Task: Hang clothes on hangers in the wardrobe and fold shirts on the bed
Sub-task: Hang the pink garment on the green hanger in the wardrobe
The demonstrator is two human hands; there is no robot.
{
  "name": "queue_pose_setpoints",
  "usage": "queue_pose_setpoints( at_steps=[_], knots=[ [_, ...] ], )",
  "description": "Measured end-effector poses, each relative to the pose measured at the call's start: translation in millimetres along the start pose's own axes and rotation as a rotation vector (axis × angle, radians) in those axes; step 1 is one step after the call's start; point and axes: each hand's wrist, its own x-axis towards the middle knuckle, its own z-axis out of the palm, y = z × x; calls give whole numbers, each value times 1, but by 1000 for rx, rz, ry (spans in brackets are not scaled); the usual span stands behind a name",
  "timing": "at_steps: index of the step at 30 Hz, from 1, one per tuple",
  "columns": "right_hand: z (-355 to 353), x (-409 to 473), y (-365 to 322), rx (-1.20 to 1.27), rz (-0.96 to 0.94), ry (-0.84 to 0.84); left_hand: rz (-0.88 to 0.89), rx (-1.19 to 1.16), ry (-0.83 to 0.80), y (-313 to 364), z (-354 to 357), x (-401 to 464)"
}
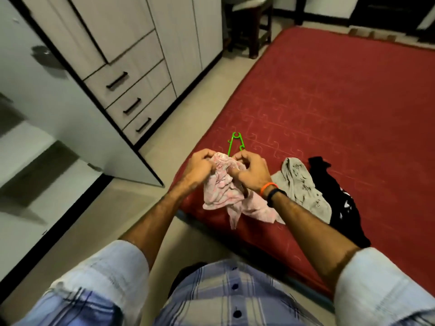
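Observation:
A small pink patterned garment point(221, 189) hangs bunched between both my hands above the near corner of the red bed point(329, 109). My left hand point(200, 167) grips its top left. My right hand point(250, 169) grips its top right together with a green plastic hanger point(234, 143), whose hook sticks up beyond my fingers. Most of the hanger is hidden by the cloth and my hands. On the bed to the right lie a crumpled grey shirt point(301, 184) and a black garment point(339, 198). The wardrobe's open door point(58, 97) stands to my left.
A wardrobe unit with three drawers point(131, 102) and black handles faces the bed across a narrow strip of beige floor point(179, 128). A dark wooden stool point(254, 24) stands beyond the bed's far corner. Shelves show inside the wardrobe at the left edge.

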Motion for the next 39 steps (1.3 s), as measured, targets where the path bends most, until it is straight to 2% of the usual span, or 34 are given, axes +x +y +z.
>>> queue_pose_setpoints(
  at_steps=[4,8,12,15,20,23,28,32,36,39],
  knots=[
    [48,13,-46,-33,-125,-131,-14,-77,13,-14,-68,-20],
    [105,27,-90,-41,-166,-213,54,-59,-3,-40,-138,-38],
    [158,41,-130,19,-185,-358,17,-67,43,-72,-195,-48],
    [198,52,-157,40,-224,-501,-31,-51,161,-95,-232,-53],
    [254,66,-196,127,-214,-699,-108,89,464,-118,-282,-63],
    [278,71,-220,162,-268,-813,-124,188,649,-119,-303,-74],
    [301,84,-249,161,-388,-948,-192,394,866,-117,-325,-84],
    [317,85,-265,138,-443,-1008,-183,345,893,-113,-339,-92],
    [333,85,-276,147,-506,-936,-213,355,946,-117,-346,-104],
    [336,84,-282,112,-549,-944,-233,383,949,-119,-346,-115]
  ],
)
